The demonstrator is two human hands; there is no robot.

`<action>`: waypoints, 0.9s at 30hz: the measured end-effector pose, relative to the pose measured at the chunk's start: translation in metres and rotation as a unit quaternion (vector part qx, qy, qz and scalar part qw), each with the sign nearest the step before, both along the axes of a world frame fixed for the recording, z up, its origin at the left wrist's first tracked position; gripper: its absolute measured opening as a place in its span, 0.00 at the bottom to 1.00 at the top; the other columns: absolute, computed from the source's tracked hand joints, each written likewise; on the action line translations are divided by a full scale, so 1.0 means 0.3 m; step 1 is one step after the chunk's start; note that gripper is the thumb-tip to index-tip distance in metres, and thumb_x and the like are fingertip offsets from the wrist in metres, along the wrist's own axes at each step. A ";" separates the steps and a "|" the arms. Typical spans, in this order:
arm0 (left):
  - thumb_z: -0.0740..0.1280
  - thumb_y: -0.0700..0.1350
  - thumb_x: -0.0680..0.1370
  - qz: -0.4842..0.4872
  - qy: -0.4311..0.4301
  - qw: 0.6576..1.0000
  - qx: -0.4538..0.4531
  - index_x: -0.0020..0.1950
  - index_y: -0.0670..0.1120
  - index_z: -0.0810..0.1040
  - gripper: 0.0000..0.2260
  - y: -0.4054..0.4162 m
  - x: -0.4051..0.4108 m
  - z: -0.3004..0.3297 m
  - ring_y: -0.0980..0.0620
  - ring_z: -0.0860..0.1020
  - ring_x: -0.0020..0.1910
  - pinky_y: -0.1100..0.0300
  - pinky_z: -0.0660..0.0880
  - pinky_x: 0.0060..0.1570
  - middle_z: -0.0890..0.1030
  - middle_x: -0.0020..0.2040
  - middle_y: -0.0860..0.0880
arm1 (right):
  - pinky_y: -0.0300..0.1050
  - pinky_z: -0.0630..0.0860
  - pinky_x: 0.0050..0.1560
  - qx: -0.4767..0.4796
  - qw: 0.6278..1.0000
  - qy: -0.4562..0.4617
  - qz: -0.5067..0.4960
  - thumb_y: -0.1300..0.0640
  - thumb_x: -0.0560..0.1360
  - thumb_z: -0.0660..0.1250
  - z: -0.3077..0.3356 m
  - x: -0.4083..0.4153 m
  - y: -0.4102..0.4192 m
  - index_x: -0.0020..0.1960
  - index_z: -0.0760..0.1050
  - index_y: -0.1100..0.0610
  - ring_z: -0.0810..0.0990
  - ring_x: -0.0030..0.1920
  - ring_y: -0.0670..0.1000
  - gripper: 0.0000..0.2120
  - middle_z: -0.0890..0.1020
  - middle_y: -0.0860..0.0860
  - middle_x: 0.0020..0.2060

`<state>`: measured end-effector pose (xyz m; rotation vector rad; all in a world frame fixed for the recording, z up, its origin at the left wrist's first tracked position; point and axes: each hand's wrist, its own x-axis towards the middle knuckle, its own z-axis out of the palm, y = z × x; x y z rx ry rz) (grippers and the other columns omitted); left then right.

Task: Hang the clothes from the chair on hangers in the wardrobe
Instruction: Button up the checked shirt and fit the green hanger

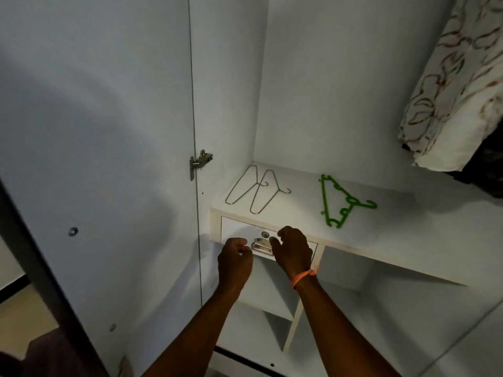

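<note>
Wire hangers (254,190): two, thin stiff metal, light, lying on the wardrobe shelf (381,227) at frame centre; take by the hook.
Green hanger (340,202): plastic, light, right of them.
Left hand (235,258): loosely curled, empty, below the shelf.
Right hand (292,248): likewise, at the drawer handle (261,247).

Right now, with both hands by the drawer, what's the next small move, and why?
Probably lift the right hand to the green plastic hanger on the shelf: both hands hold nothing, the left hand included, and the hanger lies free just beyond.
</note>
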<state>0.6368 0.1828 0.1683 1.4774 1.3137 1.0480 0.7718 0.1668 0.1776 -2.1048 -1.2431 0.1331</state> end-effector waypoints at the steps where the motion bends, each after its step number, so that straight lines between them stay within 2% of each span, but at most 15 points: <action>1: 0.65 0.38 0.80 0.000 0.001 1.000 -0.001 0.63 0.41 0.76 0.12 -0.003 0.009 0.002 0.46 0.78 0.59 0.53 0.77 0.61 0.79 0.61 0.44 | 0.53 0.73 0.57 -0.010 1.000 -0.011 -0.005 0.49 0.78 0.66 0.005 0.028 0.005 0.58 0.76 0.56 0.77 0.58 0.55 0.13 0.78 0.53 0.55; 8: 0.64 0.36 0.80 -0.008 0.014 1.000 -0.005 0.59 0.41 0.77 0.09 0.006 0.167 0.005 0.44 0.80 0.55 0.58 0.77 0.53 0.81 0.56 0.42 | 0.57 0.68 0.64 -0.084 0.993 -0.082 -0.032 0.46 0.80 0.62 -0.016 0.338 0.087 0.64 0.72 0.59 0.71 0.66 0.60 0.19 0.73 0.58 0.65; 11: 0.65 0.37 0.79 0.001 0.020 1.000 -0.021 0.55 0.43 0.78 0.07 0.021 0.257 -0.012 0.44 0.81 0.52 0.56 0.78 0.53 0.82 0.53 0.43 | 0.65 0.54 0.74 -0.170 0.982 -0.082 -0.007 0.41 0.81 0.58 -0.059 0.468 0.128 0.75 0.62 0.59 0.56 0.77 0.63 0.30 0.59 0.61 0.77; 12: 0.65 0.37 0.79 0.004 0.023 0.999 -0.026 0.54 0.44 0.79 0.05 0.026 0.291 -0.021 0.44 0.81 0.52 0.53 0.79 0.55 0.82 0.52 0.43 | 0.67 0.49 0.74 -0.188 0.979 -0.082 0.005 0.38 0.80 0.58 -0.082 0.507 0.142 0.77 0.59 0.59 0.53 0.78 0.63 0.33 0.56 0.61 0.78; 14: 0.66 0.39 0.79 0.005 0.028 0.999 -0.040 0.53 0.44 0.79 0.04 0.037 0.343 -0.047 0.44 0.81 0.52 0.47 0.79 0.56 0.82 0.52 0.45 | 0.70 0.47 0.74 -0.202 0.976 -0.085 0.014 0.34 0.79 0.56 -0.123 0.556 0.158 0.77 0.59 0.58 0.52 0.78 0.63 0.36 0.55 0.62 0.78; 17: 0.66 0.40 0.80 0.014 0.039 0.997 -0.064 0.56 0.42 0.79 0.07 0.053 0.415 -0.091 0.44 0.81 0.54 0.47 0.79 0.58 0.82 0.53 0.44 | 0.67 0.56 0.72 -0.199 0.967 -0.159 0.012 0.35 0.80 0.54 -0.139 0.568 0.162 0.75 0.62 0.58 0.61 0.74 0.64 0.34 0.63 0.62 0.74; 19: 0.66 0.40 0.80 0.030 0.021 0.995 -0.089 0.58 0.42 0.79 0.08 0.054 0.447 -0.099 0.44 0.81 0.54 0.47 0.78 0.59 0.82 0.54 0.43 | 0.60 0.65 0.65 -0.140 0.970 -0.200 0.015 0.39 0.80 0.59 -0.128 0.553 0.160 0.69 0.70 0.58 0.73 0.65 0.61 0.27 0.73 0.59 0.65; 21: 0.67 0.39 0.79 0.046 0.001 0.992 -0.117 0.58 0.41 0.79 0.08 0.048 0.475 -0.102 0.43 0.81 0.55 0.46 0.78 0.60 0.82 0.54 0.41 | 0.54 0.68 0.57 -0.068 0.978 -0.191 0.038 0.41 0.79 0.62 -0.126 0.547 0.161 0.61 0.76 0.56 0.79 0.56 0.57 0.21 0.80 0.54 0.56; 24: 0.67 0.39 0.79 0.058 -0.005 0.990 -0.130 0.57 0.41 0.79 0.08 0.039 0.501 -0.096 0.43 0.81 0.54 0.47 0.78 0.59 0.82 0.54 0.41 | 0.52 0.70 0.54 -0.032 0.982 -0.170 0.072 0.42 0.76 0.67 -0.135 0.563 0.168 0.58 0.78 0.55 0.80 0.54 0.57 0.18 0.82 0.54 0.53; 27: 0.66 0.37 0.79 0.063 -0.022 0.989 -0.135 0.57 0.42 0.78 0.07 0.024 0.512 -0.075 0.45 0.81 0.52 0.58 0.80 0.48 0.82 0.54 0.43 | 0.56 0.72 0.56 -0.065 0.981 -0.156 0.093 0.35 0.70 0.71 -0.148 0.596 0.159 0.59 0.75 0.56 0.76 0.58 0.60 0.30 0.77 0.57 0.57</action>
